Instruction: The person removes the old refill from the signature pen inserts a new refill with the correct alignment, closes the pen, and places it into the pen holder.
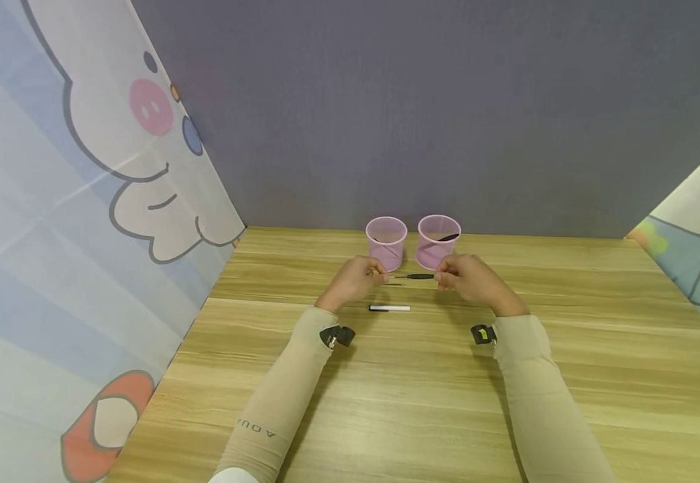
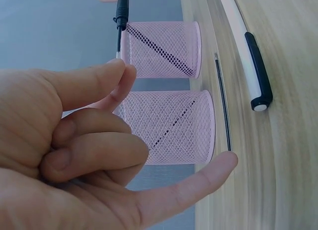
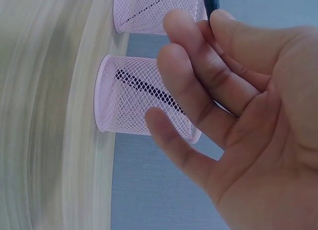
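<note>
In front of the two cups, my left hand (image 1: 355, 280) and my right hand (image 1: 475, 278) hold opposite ends of one slim piece. The right thumb and fingers pinch its black pen barrel (image 1: 420, 276). From the barrel a thin rod, apparently a refill (image 2: 119, 45), runs to my left thumb and index fingertip, which pinch its end. My left little finger sticks out, close to a loose dark refill (image 2: 223, 101) lying on the table. Nearer the body lies a white pen (image 1: 391, 308) with a black end.
Two pink mesh cups (image 1: 377, 258) stand side by side near the table's back edge. A thin dark stick leans in the left cup; a thicker black piece (image 1: 449, 237) leans in the right one. Behind rises a grey panel (image 1: 422, 121); a printed curtain (image 1: 54, 221) hangs at left.
</note>
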`<state>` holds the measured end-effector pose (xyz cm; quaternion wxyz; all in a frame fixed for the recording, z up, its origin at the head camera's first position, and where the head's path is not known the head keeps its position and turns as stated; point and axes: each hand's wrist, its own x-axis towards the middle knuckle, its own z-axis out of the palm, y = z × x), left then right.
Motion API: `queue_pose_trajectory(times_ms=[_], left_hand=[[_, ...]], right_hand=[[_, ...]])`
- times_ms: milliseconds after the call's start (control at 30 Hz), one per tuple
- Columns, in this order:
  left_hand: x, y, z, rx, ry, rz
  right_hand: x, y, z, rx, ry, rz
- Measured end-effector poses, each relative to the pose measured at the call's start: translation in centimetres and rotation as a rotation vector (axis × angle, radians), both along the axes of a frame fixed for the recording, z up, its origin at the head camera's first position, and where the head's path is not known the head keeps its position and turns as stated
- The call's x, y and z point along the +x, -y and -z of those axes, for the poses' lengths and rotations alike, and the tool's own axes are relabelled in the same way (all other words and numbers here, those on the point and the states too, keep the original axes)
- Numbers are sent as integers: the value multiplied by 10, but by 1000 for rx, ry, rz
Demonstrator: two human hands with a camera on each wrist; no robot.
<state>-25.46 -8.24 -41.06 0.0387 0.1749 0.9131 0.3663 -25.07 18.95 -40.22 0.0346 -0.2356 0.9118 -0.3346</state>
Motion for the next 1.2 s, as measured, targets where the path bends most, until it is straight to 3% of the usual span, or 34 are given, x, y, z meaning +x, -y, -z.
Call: queue_pose_trajectory(times_ms=[500,933,1200], left_hand=[[-2,2,2,10,29,13],[2,2,10,-319,42,70],[6,2,12,-411,86,83]], right_hand=[[-2,-7,-1,42,-5,60],[-1,-10,-4,37,-19,73],[-1,-9,-5,25,-37,63]])
